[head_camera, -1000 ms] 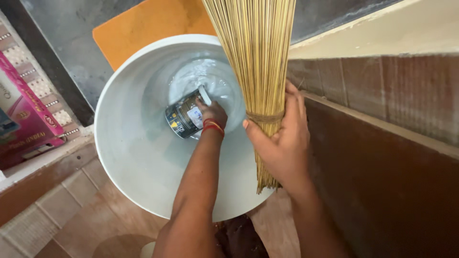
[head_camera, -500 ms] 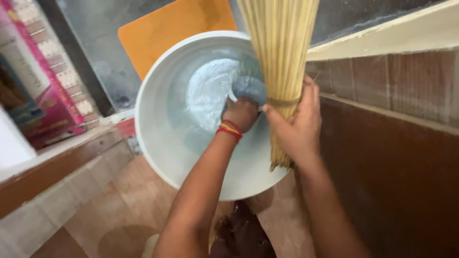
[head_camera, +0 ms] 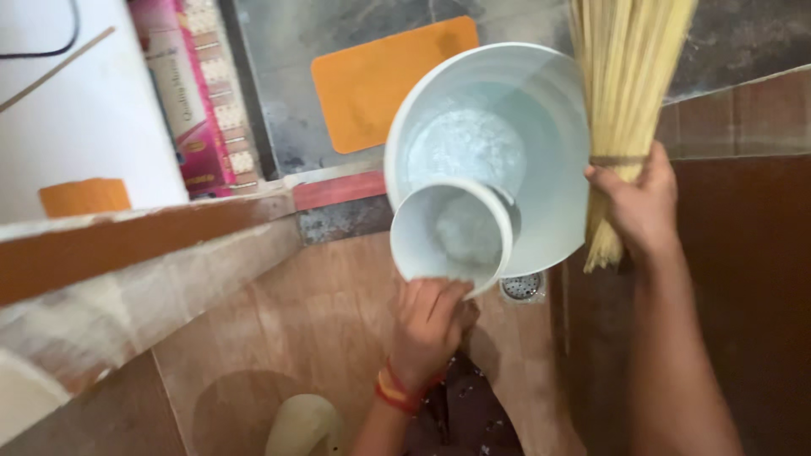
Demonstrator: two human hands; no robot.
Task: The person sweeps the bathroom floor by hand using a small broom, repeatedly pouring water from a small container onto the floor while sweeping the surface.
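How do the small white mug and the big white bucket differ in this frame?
The mug is much smaller than the bucket. The left hand holds the mug up by its handle, over the bucket's near rim; no hand holds the bucket, and the right hand grips a stick broom beside it. The mug holds little water; the bucket's bottom is covered. Both are white, round and open-topped.

Glossy white plastic bucket (head_camera: 553,221) and mug (head_camera: 422,253); rough dry-straw broom (head_camera: 627,93).

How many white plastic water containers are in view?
2. The large white plastic bucket stands on the floor by the broom; the small white plastic mug is lifted before it in the left hand. None seems hidden.
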